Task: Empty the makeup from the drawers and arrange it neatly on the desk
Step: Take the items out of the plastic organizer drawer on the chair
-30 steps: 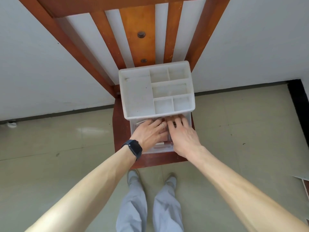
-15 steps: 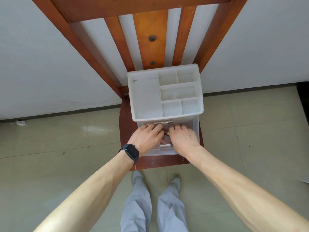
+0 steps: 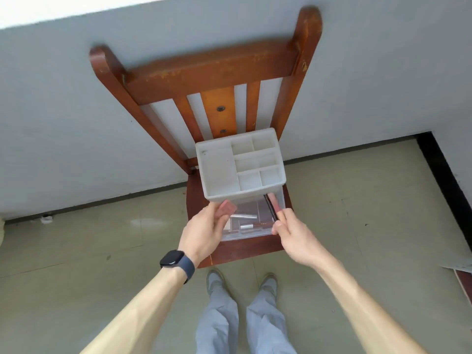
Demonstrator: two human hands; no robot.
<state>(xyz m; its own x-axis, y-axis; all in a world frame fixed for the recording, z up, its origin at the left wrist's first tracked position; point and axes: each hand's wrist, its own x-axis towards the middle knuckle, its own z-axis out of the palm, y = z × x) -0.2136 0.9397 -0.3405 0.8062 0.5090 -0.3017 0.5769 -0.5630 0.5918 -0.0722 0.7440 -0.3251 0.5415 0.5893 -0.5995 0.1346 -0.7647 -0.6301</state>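
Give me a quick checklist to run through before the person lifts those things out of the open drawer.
1. Left hand grips the small pink piece: ok, pinched in the fingers.
2. Right hand grips the dark slim stick: ok, though its far end lies under the white organizer.
3. Clear drawer pulled out enough: ok, its inside is visible.
4. Drawer emptied: not ok, two silver tubes remain.
5. Organizer steady on the wooden chair: ok, it sits flat on the seat.
6. Desk ready for the makeup: cannot tell, no desk in view.
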